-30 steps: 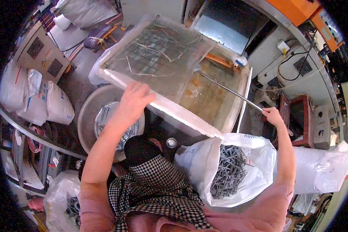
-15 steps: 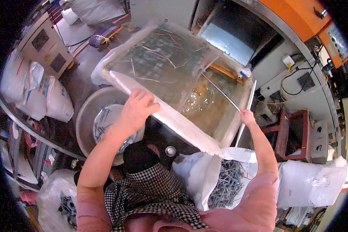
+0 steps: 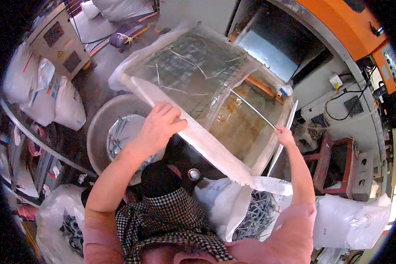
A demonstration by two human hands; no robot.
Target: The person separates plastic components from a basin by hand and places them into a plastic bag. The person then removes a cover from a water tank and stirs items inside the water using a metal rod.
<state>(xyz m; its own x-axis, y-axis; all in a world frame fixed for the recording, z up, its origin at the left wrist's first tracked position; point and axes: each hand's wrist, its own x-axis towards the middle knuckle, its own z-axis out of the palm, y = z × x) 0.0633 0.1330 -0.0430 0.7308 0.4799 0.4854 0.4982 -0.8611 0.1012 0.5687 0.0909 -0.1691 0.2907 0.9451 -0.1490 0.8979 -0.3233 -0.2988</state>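
Note:
A large water tank (image 3: 259, 162) with a thick white rim stands in front of me. My left hand (image 3: 165, 124) is closed over the near white rim (image 3: 207, 147). My right hand (image 3: 284, 136) grips the near end of a thin metal rod (image 3: 255, 110) above the tank's right side. The rod's far end meets the edge of a clear sheet or netted cover (image 3: 180, 66) on the left part of the tank. Brownish water (image 3: 237, 123) shows in the right part.
A round tub (image 3: 97, 136) with grey pieces sits at the left. Below the tank is a white sack (image 3: 220, 198) of grey plastic pieces. White sacks (image 3: 70, 105) stand far left, another sack (image 3: 352, 220) at right, beside a red frame (image 3: 321, 169). An orange machine (image 3: 339, 22) is behind.
The right hand and rod have moved left and inward from their position a second ago. The rod's far end is now at the cover's edge. The left hand stays on the rim.

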